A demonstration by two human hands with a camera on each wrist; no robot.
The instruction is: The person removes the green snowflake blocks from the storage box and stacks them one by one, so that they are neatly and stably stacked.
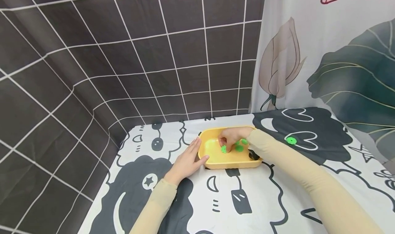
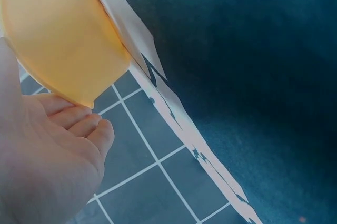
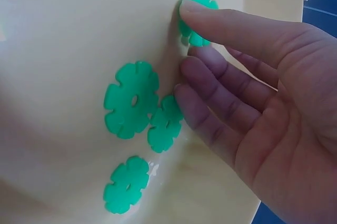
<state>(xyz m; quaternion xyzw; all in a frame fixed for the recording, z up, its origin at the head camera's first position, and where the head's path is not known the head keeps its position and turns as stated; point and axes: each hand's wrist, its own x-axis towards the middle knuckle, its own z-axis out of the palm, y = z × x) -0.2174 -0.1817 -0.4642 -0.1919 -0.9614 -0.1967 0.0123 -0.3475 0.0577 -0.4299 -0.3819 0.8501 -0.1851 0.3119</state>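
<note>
A yellow tray [image 1: 229, 165] sits on the patterned cloth. My right hand [image 1: 233, 136] reaches into it and pinches a green flower-shaped disc [image 3: 198, 18] between thumb and fingers. Just beside those fingers lie more notched discs on the tray floor: a large one [image 3: 131, 100], a smaller one [image 3: 166, 124] touching it, and another small one [image 3: 126, 184] further off. My left hand [image 1: 186, 162] rests at the tray's left rim, fingers fairly straight along the outside and thumb near the front corner. In the left wrist view its fingers touch the rim from outside, relaxed.
One green disc [image 1: 291, 140] lies on the cloth to the right, outside the tray. A black object [image 1: 253, 155] shows at my right wrist, over the tray's right end. A dark grid-patterned curtain [image 1: 185, 56] hangs behind, with a floral one [image 1: 287, 56] at right.
</note>
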